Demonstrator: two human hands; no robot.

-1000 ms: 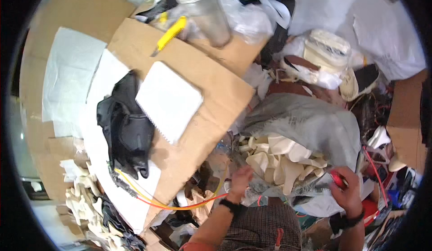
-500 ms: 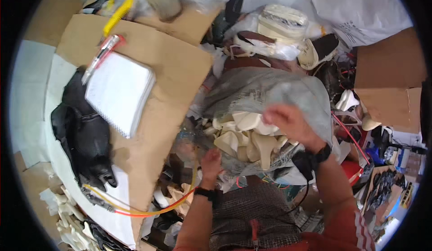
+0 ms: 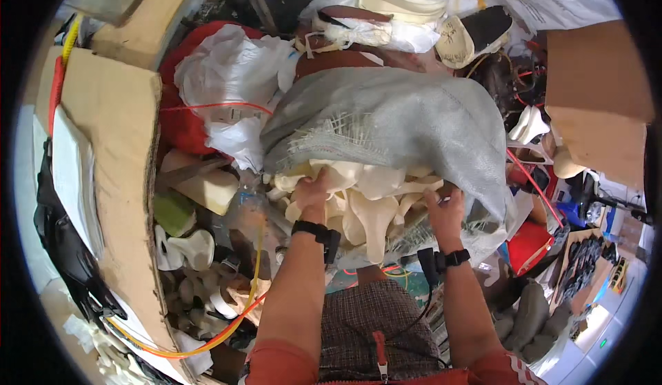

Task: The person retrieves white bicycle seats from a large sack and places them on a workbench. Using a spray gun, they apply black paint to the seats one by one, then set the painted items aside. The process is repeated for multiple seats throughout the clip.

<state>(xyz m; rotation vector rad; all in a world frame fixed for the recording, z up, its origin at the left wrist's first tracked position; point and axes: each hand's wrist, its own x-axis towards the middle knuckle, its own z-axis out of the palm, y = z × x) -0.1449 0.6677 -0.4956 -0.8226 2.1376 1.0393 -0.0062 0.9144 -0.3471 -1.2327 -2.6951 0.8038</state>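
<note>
A grey woven sack (image 3: 414,116) with a frayed, torn mouth lies in front of me, full of cream saddle-shaped pieces (image 3: 372,216). At the left side of the mouth, my left hand (image 3: 312,195) reaches in among the pieces. Its thumb lies against one pale piece (image 3: 338,173), with the fingers apart and partly hidden. Over on the right, my right hand (image 3: 446,212) is open near the sack's lip, fingers spread and slightly curled beside the pieces. I see nothing held in it.
To the left stands a cardboard-topped surface (image 3: 117,130) with a notebook (image 3: 72,178) and a black cover (image 3: 62,247). White plastic bags (image 3: 231,74) lie behind it. A cardboard box (image 3: 596,95) is at the right. Yellow and red hoses (image 3: 227,326) loop at lower left.
The view has swung right, toward the sack. My left hand has moved up onto the pieces. My right hand has dropped from above them to the right side of the mouth.
</note>
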